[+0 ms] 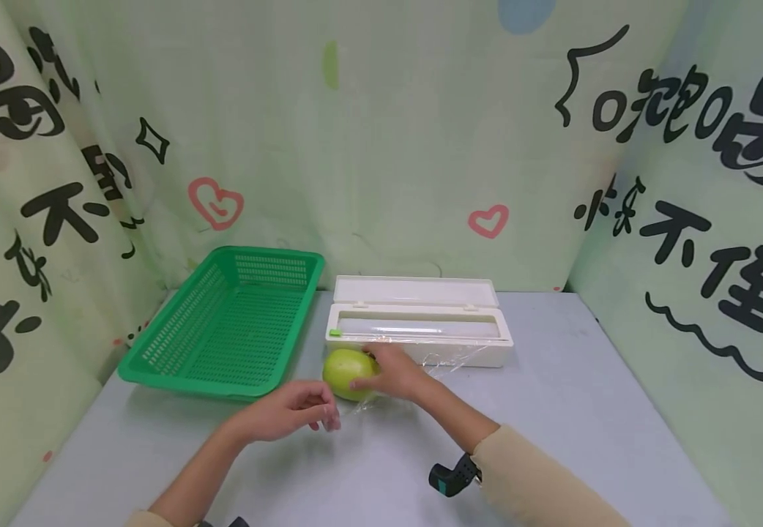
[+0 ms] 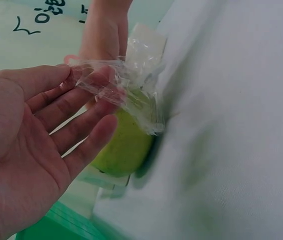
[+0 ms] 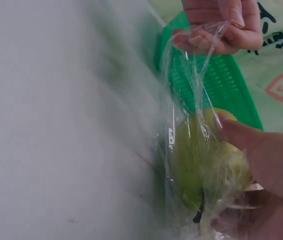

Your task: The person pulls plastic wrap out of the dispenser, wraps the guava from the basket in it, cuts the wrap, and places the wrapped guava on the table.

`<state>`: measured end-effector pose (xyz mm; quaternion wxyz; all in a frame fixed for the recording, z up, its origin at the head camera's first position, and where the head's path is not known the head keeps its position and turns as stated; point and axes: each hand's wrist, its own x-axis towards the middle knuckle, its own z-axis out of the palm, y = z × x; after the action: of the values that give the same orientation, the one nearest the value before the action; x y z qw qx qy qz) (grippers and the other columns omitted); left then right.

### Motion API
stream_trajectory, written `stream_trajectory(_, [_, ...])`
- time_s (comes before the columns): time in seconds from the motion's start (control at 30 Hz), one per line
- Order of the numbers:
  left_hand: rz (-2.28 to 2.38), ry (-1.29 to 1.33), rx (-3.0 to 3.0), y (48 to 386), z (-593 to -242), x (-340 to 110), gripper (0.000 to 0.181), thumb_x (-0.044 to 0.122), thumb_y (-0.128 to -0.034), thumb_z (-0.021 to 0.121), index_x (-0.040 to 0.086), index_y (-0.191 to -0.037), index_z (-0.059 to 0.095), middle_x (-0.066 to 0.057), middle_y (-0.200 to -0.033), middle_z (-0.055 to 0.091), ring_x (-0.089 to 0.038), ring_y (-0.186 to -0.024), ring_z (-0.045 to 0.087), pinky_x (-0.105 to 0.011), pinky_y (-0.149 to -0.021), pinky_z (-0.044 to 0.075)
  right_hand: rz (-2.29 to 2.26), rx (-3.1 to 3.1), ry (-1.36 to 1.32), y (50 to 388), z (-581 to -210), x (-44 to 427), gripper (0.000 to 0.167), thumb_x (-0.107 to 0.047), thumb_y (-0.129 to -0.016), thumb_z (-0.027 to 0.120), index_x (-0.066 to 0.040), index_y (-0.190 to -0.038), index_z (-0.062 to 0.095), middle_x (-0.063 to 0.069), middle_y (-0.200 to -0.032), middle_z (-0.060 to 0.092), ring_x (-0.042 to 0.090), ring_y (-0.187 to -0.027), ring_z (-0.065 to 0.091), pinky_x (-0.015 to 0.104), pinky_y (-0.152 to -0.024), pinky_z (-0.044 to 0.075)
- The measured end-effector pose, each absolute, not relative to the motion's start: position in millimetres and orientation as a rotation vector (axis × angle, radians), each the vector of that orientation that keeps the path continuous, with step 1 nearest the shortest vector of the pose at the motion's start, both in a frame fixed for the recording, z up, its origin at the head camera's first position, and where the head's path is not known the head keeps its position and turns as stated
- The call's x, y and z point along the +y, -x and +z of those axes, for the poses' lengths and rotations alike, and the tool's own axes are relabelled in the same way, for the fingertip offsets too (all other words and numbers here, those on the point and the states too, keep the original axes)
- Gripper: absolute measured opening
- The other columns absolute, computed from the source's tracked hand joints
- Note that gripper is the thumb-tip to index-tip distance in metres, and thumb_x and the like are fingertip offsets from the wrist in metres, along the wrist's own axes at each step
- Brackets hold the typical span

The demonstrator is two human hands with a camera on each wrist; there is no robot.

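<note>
A yellow-green pear (image 1: pixel 344 372) is at the front left of a white cling film box. My right hand (image 1: pixel 397 372) grips it from the right, thumb on the near side. A dark stem (image 3: pixel 199 213) shows in the right wrist view. Clear cling film (image 3: pixel 171 145) lies loosely over the pear and part of the right hand. Left of the pear, my left hand (image 1: pixel 287 414) pinches an edge of that film between thumb and forefinger. Its other fingers (image 2: pixel 79 125) spread out loosely in the left wrist view.
The cling film box (image 1: pixel 414 353) stands at the back with its lid (image 1: pixel 414 292) raised and a green slider (image 1: pixel 335 332) at its left end. A green plastic basket (image 1: pixel 223 391) stands at the left. Printed curtains (image 1: pixel 355 146) enclose the white table (image 1: pixel 586 410).
</note>
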<state>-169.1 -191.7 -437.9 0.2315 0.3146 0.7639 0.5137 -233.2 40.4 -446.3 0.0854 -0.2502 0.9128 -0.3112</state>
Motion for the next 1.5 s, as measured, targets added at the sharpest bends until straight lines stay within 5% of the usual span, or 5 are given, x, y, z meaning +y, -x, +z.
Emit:
stream_trajectory(0.43, [1.376,-0.848,2.144,172.4,-436.1,-183.6,0.018,0.017,-0.1008,0.05,0.004,-0.095,0.06,-0.016,-0.094,0.07,-0.033,-0.079,0.062,-0.037,-0.072,0.056,-0.971,2.692,0.659,225.9,-444.0,63.5,0.074,-0.042,-0.078,0.079,-0.012,-0.137,0.048,0.005,-0.117,0.062,0.017,-0.095,0.056,0.035,-0.08,0.05])
stream_trajectory(0.63, [1.364,-0.855,2.153,176.2,-433.1,-180.6,0.016,0.016,-0.1004,0.049,0.005,-0.095,0.06,-0.013,-0.092,0.07,-0.024,-0.075,0.062,-0.035,-0.07,0.056,-1.036,2.675,0.648,222.9,-430.5,91.5,0.072,-0.046,-0.077,0.078,-0.015,-0.135,0.051,0.002,-0.113,0.064,0.015,-0.092,0.058,0.03,-0.076,0.051])
stream_trajectory(1.03, [1.351,-0.926,2.021,173.2,-424.7,-170.0,0.014,0.008,-0.0976,0.05,-0.001,-0.09,0.058,-0.029,-0.084,0.063,-0.01,-0.063,0.058,-0.031,-0.064,0.056,-1.577,2.542,0.535,219.1,-419.5,127.8,0.063,-0.032,-0.087,0.071,-0.015,-0.141,0.043,0.013,-0.135,0.053,0.032,-0.118,0.057,0.032,-0.082,0.057])
stream_trajectory(1.23, [1.36,-0.982,1.928,167.9,-416.3,-169.6,0.016,0.01,-0.0993,0.05,0.0,-0.091,0.058,-0.032,-0.086,0.062,-0.007,-0.064,0.057,-0.031,-0.063,0.056,-1.409,2.694,0.549,222.8,-424.4,134.7,0.069,-0.037,-0.083,0.075,-0.018,-0.142,0.044,0.01,-0.129,0.058,0.024,-0.104,0.058,0.029,-0.075,0.053])
stream_trajectory(1.5, [1.4,-1.067,1.952,168.0,-403.1,-166.8,0.013,0.011,-0.0993,0.05,0.002,-0.092,0.058,-0.027,-0.085,0.063,-0.023,-0.069,0.059,-0.028,-0.067,0.054,-1.055,2.708,0.704,221.8,-436.3,136.3,0.075,-0.041,-0.08,0.077,-0.016,-0.143,0.045,0.004,-0.138,0.055,0.022,-0.116,0.054,0.042,-0.094,0.047])
